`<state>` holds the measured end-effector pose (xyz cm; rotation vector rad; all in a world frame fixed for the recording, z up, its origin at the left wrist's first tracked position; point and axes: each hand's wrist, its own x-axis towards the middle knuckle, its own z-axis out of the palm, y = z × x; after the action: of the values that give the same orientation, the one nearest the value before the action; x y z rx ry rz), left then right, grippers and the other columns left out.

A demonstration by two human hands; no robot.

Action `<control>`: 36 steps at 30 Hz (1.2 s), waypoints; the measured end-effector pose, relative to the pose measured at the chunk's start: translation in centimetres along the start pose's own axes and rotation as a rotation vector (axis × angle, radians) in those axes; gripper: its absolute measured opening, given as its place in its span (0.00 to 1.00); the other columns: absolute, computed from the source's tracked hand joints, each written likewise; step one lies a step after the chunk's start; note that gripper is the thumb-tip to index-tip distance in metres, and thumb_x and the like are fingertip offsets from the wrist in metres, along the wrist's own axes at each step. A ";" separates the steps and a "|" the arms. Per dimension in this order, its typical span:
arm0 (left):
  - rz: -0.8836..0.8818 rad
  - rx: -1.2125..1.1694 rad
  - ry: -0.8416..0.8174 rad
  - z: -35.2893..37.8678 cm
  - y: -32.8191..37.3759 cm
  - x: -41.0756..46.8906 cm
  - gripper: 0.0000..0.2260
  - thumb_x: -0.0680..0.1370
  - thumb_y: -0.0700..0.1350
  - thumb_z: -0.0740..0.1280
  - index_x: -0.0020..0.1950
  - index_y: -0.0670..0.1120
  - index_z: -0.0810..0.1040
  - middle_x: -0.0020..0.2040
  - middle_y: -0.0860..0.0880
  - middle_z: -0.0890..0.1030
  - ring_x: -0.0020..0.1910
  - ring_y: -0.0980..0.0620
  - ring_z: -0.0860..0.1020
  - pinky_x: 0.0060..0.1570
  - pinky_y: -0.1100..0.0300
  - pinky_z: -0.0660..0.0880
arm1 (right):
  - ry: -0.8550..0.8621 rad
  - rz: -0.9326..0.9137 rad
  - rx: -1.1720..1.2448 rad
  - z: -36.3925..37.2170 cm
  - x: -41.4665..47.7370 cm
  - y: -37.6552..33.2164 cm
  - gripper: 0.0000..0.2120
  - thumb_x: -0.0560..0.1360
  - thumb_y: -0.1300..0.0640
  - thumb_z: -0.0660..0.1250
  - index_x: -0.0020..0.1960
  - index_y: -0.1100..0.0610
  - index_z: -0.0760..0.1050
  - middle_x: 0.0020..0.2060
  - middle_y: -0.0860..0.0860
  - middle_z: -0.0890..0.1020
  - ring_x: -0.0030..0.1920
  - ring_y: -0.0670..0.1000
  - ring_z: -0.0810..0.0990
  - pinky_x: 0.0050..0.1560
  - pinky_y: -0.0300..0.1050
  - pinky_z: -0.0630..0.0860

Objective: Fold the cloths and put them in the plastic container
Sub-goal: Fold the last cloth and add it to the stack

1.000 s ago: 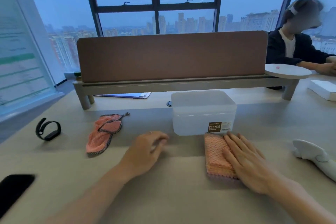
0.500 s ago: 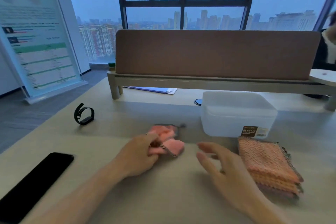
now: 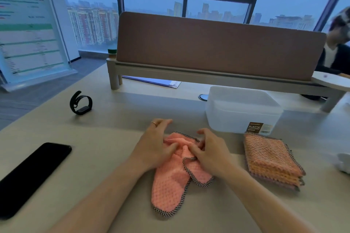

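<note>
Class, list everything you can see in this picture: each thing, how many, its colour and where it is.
table: one, beige, fills the foreground
plastic container: one, translucent white, right of centre
folded cloths: one stack, orange-pink, in front of the plastic container
crumpled cloth: one, pink with checked edge, centre
phone: one, black, near left
wristband: one, black, far left
divider: one, brown, across the back
left hand: one, rests on the crumpled cloth
right hand: one, pinches the crumpled cloth
</note>
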<state>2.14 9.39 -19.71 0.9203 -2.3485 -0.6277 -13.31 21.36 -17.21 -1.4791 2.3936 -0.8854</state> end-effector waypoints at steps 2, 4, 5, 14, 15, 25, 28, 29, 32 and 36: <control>0.055 0.029 -0.050 0.7 0.3 0.0 0.23 0.72 0.56 0.69 0.65 0.50 0.79 0.61 0.52 0.77 0.59 0.52 0.76 0.64 0.56 0.73 | -0.078 0.031 -0.016 -0.3 0.6 0.0 0.29 0.78 0.40 0.66 0.73 0.55 0.69 0.49 0.48 0.84 0.52 0.48 0.80 0.51 0.41 0.71; 0.089 -0.017 -0.025 1.0 0.6 -0.3 0.11 0.71 0.51 0.68 0.51 0.52 0.81 0.51 0.53 0.79 0.51 0.52 0.76 0.54 0.55 0.75 | -0.156 0.068 -0.007 -0.7 1.5 -0.1 0.24 0.80 0.38 0.60 0.65 0.54 0.76 0.55 0.49 0.83 0.59 0.53 0.80 0.55 0.44 0.72; 0.099 -0.061 -0.021 0.9 0.6 -0.4 0.06 0.69 0.48 0.68 0.46 0.52 0.78 0.46 0.53 0.78 0.47 0.52 0.75 0.48 0.55 0.74 | -0.178 0.056 -0.017 -0.9 1.9 -0.1 0.22 0.81 0.39 0.59 0.60 0.54 0.78 0.54 0.49 0.83 0.58 0.53 0.80 0.55 0.45 0.72; 0.122 -0.415 0.017 -3.3 2.8 -1.8 0.06 0.70 0.46 0.75 0.40 0.45 0.80 0.38 0.48 0.82 0.37 0.47 0.80 0.36 0.50 0.76 | -0.224 -0.201 0.200 -3.9 0.1 -0.6 0.06 0.81 0.56 0.66 0.49 0.56 0.81 0.52 0.50 0.82 0.55 0.48 0.80 0.60 0.43 0.76; 0.145 -0.401 0.025 -4.2 3.3 -1.8 0.06 0.69 0.44 0.75 0.40 0.44 0.80 0.38 0.47 0.81 0.38 0.47 0.80 0.37 0.49 0.76 | -0.206 -0.155 0.377 -4.9 -0.4 -1.3 0.07 0.82 0.57 0.65 0.49 0.56 0.80 0.51 0.52 0.85 0.55 0.50 0.83 0.60 0.45 0.78; 0.422 -0.112 0.048 -12.3 12.4 -3.3 0.13 0.70 0.48 0.76 0.31 0.44 0.77 0.28 0.51 0.76 0.30 0.51 0.73 0.30 0.58 0.69 | -0.363 -0.140 0.745 -13.3 -5.8 -7.3 0.22 0.75 0.58 0.74 0.67 0.49 0.74 0.54 0.55 0.87 0.54 0.59 0.84 0.61 0.53 0.78; 0.447 -0.057 0.041 -13.8 14.3 -4.5 0.20 0.71 0.46 0.78 0.28 0.47 0.68 0.25 0.53 0.66 0.28 0.55 0.65 0.29 0.62 0.61 | -0.347 -0.237 0.558 -15.3 -7.5 -7.7 0.14 0.75 0.57 0.76 0.59 0.53 0.82 0.46 0.64 0.84 0.45 0.53 0.79 0.52 0.48 0.75; 0.454 -0.027 0.029 -14.2 14.8 -4.9 0.21 0.71 0.48 0.78 0.29 0.46 0.67 0.25 0.53 0.65 0.28 0.55 0.64 0.29 0.62 0.61 | -0.324 -0.262 0.528 -15.8 -7.9 -7.6 0.11 0.75 0.57 0.75 0.57 0.56 0.83 0.46 0.63 0.85 0.45 0.51 0.80 0.52 0.46 0.76; 0.388 0.026 -0.109 -15.6 15.7 -6.1 0.19 0.70 0.56 0.79 0.34 0.47 0.72 0.30 0.51 0.71 0.29 0.57 0.68 0.32 0.63 0.66 | -0.215 -0.330 0.444 -17.9 -9.3 -7.7 0.06 0.77 0.60 0.73 0.52 0.61 0.84 0.42 0.52 0.86 0.43 0.46 0.81 0.49 0.37 0.77; 0.195 -0.123 -0.271 -18.3 14.4 -7.5 0.12 0.73 0.55 0.77 0.39 0.50 0.79 0.31 0.57 0.78 0.29 0.60 0.74 0.33 0.68 0.70 | -0.100 -0.362 0.420 -20.4 -10.0 -6.9 0.06 0.78 0.57 0.70 0.51 0.59 0.84 0.46 0.54 0.86 0.47 0.48 0.83 0.51 0.38 0.78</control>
<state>11.49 20.21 0.11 0.5725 -2.5626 -0.8502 -12.54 35.70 1.73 -1.7462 1.7506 -1.2618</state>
